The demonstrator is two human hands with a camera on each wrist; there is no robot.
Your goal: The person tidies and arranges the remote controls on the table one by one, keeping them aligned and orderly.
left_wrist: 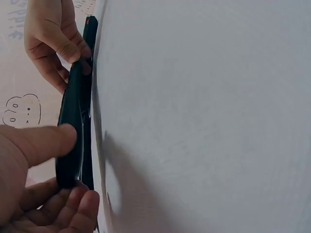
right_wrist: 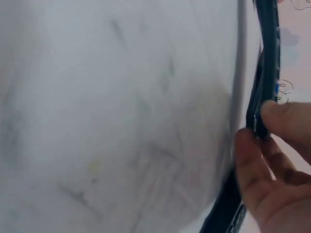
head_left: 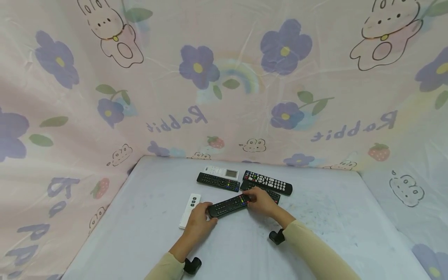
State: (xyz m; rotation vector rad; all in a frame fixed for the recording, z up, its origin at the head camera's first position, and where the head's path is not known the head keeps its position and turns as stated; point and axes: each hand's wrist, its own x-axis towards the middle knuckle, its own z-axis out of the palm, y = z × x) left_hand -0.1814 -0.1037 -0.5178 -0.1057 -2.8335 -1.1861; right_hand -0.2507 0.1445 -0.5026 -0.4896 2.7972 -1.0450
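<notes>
A black remote control [head_left: 229, 206] with rows of small buttons and some coloured ones is held between both hands over the white table. At its near left end, my left hand [head_left: 200, 221] grips it, with the thumb on one side in the left wrist view and the fingers beneath. My right hand [head_left: 259, 200] pinches the far right end between thumb and fingers [right_wrist: 255, 170]. Just left of the left hand lies a white remote [head_left: 190, 208] with a few dark buttons. Behind the right hand, another black remote [head_left: 273, 193] is partly hidden.
Toward the back lie a white remote with a small screen [head_left: 222, 172], a black remote [head_left: 217, 181] in front of it, and a black remote with pale buttons [head_left: 267, 182] overlapping its neighbour. A patterned curtain [head_left: 241, 116] stands behind the white table [head_left: 332, 217].
</notes>
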